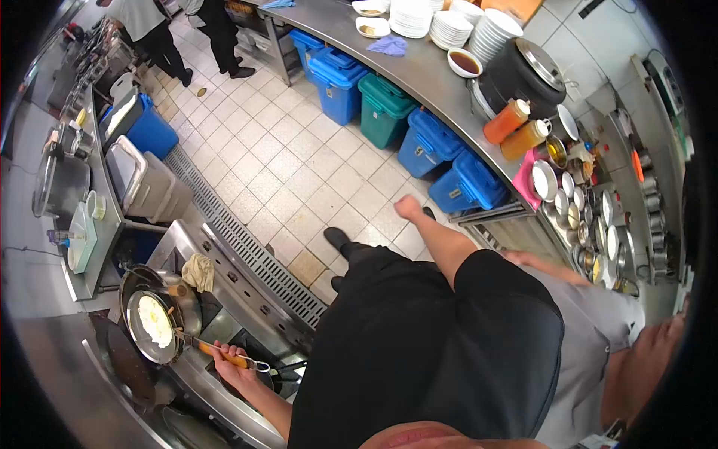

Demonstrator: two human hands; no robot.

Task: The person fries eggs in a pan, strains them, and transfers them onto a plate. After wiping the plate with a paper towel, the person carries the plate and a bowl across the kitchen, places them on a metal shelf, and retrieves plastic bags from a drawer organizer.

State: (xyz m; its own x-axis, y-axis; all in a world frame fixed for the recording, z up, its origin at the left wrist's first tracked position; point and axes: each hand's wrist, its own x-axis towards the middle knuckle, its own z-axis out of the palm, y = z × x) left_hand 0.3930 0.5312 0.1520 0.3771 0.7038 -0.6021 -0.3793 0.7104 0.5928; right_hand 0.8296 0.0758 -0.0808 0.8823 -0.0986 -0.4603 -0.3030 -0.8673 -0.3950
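One left hand (230,361) wraps the orange handle (205,347), likely the safest hold; just beyond it, the frying pan (166,354) looks stiff and weighty, its pale food (155,322) soft. Well apart, the right hand (407,209) is fisted.

On the left I have egg (155,320) in a frying pan (134,323) above the stove (238,288), the left hand (230,363) on its handle (206,347), and a drain grate (247,236) alongside. On the right I have a counter (419,71) bearing stacked plates (451,31), a soup warmer (523,78) and squeeze bottles (508,121), with bins (340,86) beneath.
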